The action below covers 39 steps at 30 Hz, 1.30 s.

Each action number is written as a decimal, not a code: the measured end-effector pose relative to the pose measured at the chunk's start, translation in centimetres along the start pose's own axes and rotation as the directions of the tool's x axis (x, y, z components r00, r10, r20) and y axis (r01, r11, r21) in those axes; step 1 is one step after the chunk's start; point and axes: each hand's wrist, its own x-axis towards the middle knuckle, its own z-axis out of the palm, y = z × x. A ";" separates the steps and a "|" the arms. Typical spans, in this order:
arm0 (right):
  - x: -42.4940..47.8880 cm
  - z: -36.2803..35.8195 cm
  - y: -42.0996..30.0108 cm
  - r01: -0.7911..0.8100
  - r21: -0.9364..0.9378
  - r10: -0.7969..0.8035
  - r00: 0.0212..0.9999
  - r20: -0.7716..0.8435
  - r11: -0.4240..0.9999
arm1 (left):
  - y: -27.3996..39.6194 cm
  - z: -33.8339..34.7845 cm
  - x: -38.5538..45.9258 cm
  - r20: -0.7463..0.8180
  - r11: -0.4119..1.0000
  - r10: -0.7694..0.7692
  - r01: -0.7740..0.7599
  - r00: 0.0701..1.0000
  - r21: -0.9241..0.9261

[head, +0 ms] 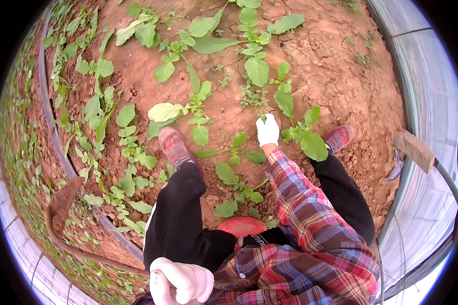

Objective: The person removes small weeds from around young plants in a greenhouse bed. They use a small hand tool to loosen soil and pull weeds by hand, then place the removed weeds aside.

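Note:
My left hand point(181, 282), in a white glove, is closed around a hand hoe near my lap. The hoe's rusty blade point(64, 202) is raised at the left, joined to my fist by a curved metal neck point(95, 257); its grip is hidden by the glove. My right hand point(268, 130), also gloved in white, reaches down to the cracked soil with its fingers closed on a small green weed sprig point(263, 118). Just right of that glove grows a leafy plant with lobed leaves point(305, 133). Low weeds point(253, 94) spread on the soil beyond my fingers.
Leafy plants point(255, 42) grow ahead and between my shoes point(175, 146). A drip hose point(47, 103) runs along the left. Plastic sheeting point(427, 76) borders the right, near a wooden block point(414, 150). A red object point(242, 226) shows between my legs.

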 end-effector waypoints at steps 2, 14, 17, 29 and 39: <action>0.4 0.2 1.9 -0.016 0.158 0.029 0.996 -0.085 0.987 | -0.1 0.1 0.2 0.026 1.000 -0.010 0.010 1.000 0.012; 2.4 2.2 -4.3 0.156 -0.335 -0.152 0.988 0.038 0.929 | 0.0 0.1 0.5 0.027 1.000 -0.009 0.009 1.000 0.012; 2.6 1.9 -6.0 0.143 -0.422 -0.086 0.985 0.150 0.896 | -0.1 0.0 0.5 0.018 1.000 -0.005 0.005 1.000 0.000; -0.3 1.5 -0.5 -0.068 0.165 0.048 0.991 0.126 0.984 | -0.1 -1.0 -0.9 -0.082 0.997 -0.027 0.033 0.996 0.075; 4.7 0.8 -2.1 0.027 -0.146 -0.020 0.999 0.046 0.989 | -0.4 0.1 0.3 0.009 1.000 -0.006 0.006 1.000 -0.010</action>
